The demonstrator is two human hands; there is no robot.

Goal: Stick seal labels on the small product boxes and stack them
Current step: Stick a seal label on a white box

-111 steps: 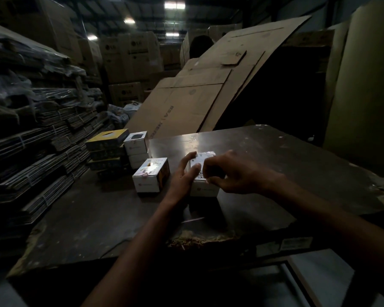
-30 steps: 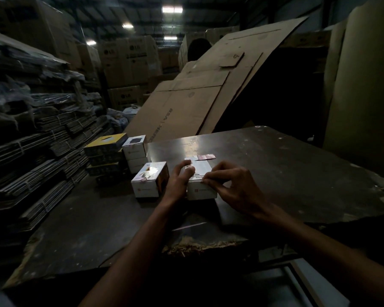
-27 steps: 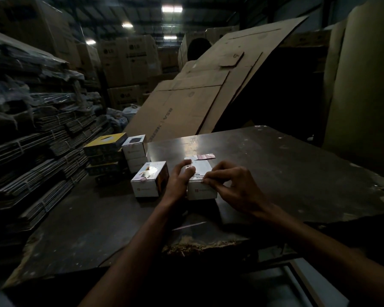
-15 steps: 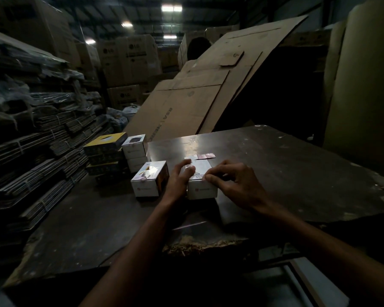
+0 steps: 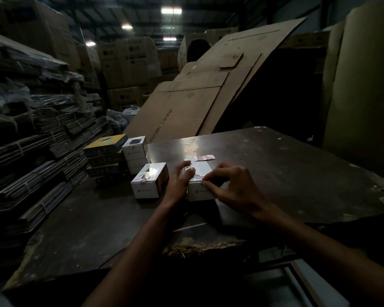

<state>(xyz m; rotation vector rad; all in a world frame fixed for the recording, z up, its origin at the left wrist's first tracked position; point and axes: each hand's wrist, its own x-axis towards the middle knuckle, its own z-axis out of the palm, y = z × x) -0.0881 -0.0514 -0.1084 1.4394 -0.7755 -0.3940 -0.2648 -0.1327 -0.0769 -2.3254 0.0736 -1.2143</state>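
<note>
Head view is dim: the left hand (image 5: pixel 179 185) grips the white box (image 5: pixel 201 185) between both hands, hiding its left side; the right hand (image 5: pixel 235 191) pinches its front edge, the label unclear. Dark worn table (image 5: pixel 286 173), cardboard sheets (image 5: pixel 197 103) beyond.

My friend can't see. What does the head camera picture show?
Two hands work on a small white box on a dark table: the left hand holds it, the right hand presses its front edge. Another box sits beside it.
</note>
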